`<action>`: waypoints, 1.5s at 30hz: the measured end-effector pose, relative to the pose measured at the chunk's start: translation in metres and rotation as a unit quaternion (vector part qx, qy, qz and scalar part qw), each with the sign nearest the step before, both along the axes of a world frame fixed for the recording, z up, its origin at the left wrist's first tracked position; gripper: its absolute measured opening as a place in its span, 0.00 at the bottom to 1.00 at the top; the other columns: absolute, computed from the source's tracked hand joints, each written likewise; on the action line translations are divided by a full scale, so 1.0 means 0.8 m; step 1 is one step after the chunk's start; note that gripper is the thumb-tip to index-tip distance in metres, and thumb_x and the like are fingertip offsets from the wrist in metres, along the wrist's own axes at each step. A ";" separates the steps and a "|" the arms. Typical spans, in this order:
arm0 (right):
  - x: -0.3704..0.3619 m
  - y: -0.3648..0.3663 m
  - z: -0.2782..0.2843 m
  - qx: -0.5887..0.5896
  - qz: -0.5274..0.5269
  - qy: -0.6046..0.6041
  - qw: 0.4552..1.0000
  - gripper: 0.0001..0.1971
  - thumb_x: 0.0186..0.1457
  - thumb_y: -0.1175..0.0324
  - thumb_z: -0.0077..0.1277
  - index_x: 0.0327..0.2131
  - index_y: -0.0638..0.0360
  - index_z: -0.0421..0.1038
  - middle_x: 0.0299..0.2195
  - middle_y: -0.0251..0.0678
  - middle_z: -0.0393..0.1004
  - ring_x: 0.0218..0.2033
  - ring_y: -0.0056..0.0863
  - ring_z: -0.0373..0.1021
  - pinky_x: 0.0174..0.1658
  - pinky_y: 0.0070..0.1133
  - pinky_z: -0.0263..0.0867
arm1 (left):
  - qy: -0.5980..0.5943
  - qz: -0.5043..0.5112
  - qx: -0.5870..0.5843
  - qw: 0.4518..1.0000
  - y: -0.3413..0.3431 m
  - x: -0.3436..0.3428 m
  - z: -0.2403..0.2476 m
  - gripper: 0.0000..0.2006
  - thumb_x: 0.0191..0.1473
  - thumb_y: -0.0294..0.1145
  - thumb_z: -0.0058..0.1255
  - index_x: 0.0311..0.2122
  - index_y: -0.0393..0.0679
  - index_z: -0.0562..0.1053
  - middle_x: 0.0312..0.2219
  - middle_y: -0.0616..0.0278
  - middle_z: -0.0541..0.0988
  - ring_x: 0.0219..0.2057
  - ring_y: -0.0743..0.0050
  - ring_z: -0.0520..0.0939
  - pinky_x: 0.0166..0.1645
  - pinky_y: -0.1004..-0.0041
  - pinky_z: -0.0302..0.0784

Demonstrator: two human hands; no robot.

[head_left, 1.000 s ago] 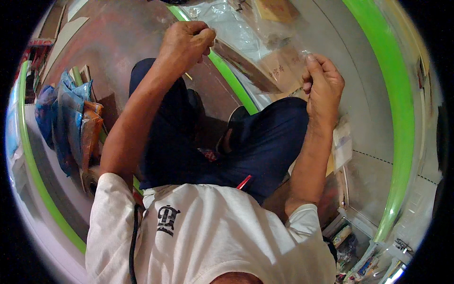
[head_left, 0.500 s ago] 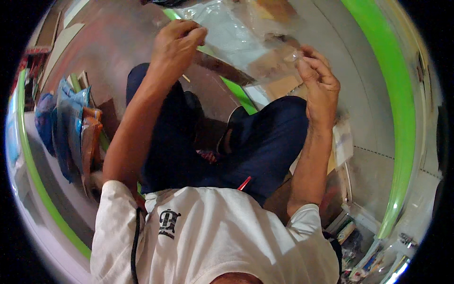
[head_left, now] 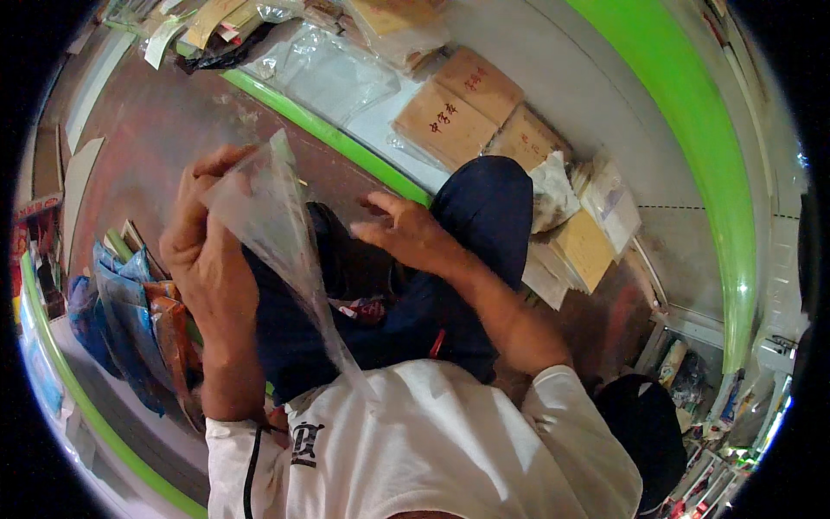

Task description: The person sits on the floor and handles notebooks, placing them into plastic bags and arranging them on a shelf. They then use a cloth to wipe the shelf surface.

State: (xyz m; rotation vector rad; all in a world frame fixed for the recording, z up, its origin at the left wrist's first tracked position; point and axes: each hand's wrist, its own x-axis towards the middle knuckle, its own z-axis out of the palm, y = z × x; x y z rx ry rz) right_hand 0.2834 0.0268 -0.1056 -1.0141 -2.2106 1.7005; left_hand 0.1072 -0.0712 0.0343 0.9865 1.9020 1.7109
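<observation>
My left hand (head_left: 203,208) is closed on a clear plastic bag (head_left: 278,203), raised above my left knee. The bag hangs at a slant down toward my shirt, its upper corner sticking up past my fingers. To its right, my right hand (head_left: 402,227) is held over my lap with fingers apart and nothing in it. Beyond my right knee lie brown paper packets (head_left: 448,124) with handwriting on them, side by side on a white surface. A flat stack of clear plastic (head_left: 333,73) is to the left of the packets.
Yellow and white papers (head_left: 584,246) sit right of my right knee. Blue and orange plastic packages (head_left: 125,290) stand at my left. A black plastic bag (head_left: 229,52) lies at the far left. A green edge strip (head_left: 320,121) runs before the packets.
The clear bag now shows stretched out from my left hand. My right hand has come from the far right in over my lap, and its fingers have spread. The view has shifted.
</observation>
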 end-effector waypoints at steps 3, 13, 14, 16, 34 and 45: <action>-0.018 -0.006 0.033 -0.260 0.021 0.113 0.959 0.29 0.56 0.52 0.43 0.53 0.65 0.57 0.49 0.42 0.64 0.52 0.26 0.61 0.53 0.22 0.59 | 0.028 -0.051 0.025 0.998 -0.003 0.027 -0.008 0.05 0.48 0.18 0.42 0.28 0.31 0.72 0.38 0.58 0.73 0.39 0.73 0.72 0.45 0.78 0.64; -0.021 -0.005 0.059 -0.583 -0.099 0.217 0.777 0.33 0.54 0.36 0.33 0.47 0.56 0.63 0.38 0.35 0.71 0.37 0.27 0.70 0.39 0.26 0.68 | 0.093 -0.239 -0.051 0.965 0.004 0.065 -0.086 0.04 0.44 0.20 0.52 0.27 0.33 0.70 0.36 0.53 0.71 0.36 0.62 0.75 0.39 0.73 0.72; -0.023 -0.001 0.052 -0.558 -0.123 0.192 0.798 0.29 0.54 0.40 0.37 0.45 0.57 0.64 0.36 0.36 0.71 0.36 0.27 0.71 0.37 0.26 0.69 | 0.132 -0.241 -0.038 0.961 0.003 0.071 -0.092 0.04 0.43 0.20 0.52 0.27 0.34 0.70 0.36 0.52 0.72 0.35 0.59 0.76 0.38 0.71 0.73; -0.025 0.006 0.035 -0.501 -0.169 0.141 0.837 0.23 0.55 0.47 0.44 0.43 0.57 0.66 0.33 0.36 0.73 0.33 0.27 0.72 0.34 0.26 0.70 | 0.209 -0.243 -0.012 0.947 0.001 0.086 -0.104 0.06 0.41 0.19 0.53 0.27 0.35 0.70 0.36 0.50 0.72 0.34 0.52 0.76 0.35 0.67 0.74; -0.036 0.074 0.096 -0.312 0.133 -0.017 0.941 0.17 0.47 0.78 0.48 0.44 0.65 0.68 0.30 0.37 0.75 0.24 0.21 0.70 0.27 0.16 0.66 | 0.244 -0.472 -0.096 0.842 0.061 -0.065 -0.079 0.20 0.37 0.23 0.55 0.41 0.36 0.69 0.38 0.49 0.73 0.42 0.46 0.74 0.47 0.60 0.70; -0.002 0.057 0.192 0.440 0.015 0.057 0.896 0.13 0.43 0.75 0.53 0.37 0.60 0.72 0.32 0.42 0.72 0.35 0.35 0.70 0.41 0.25 0.66 | 0.124 -0.334 -0.171 0.919 0.057 -0.096 -0.117 0.10 0.42 0.32 0.56 0.27 0.36 0.72 0.22 0.49 0.76 0.26 0.56 0.78 0.30 0.65 0.70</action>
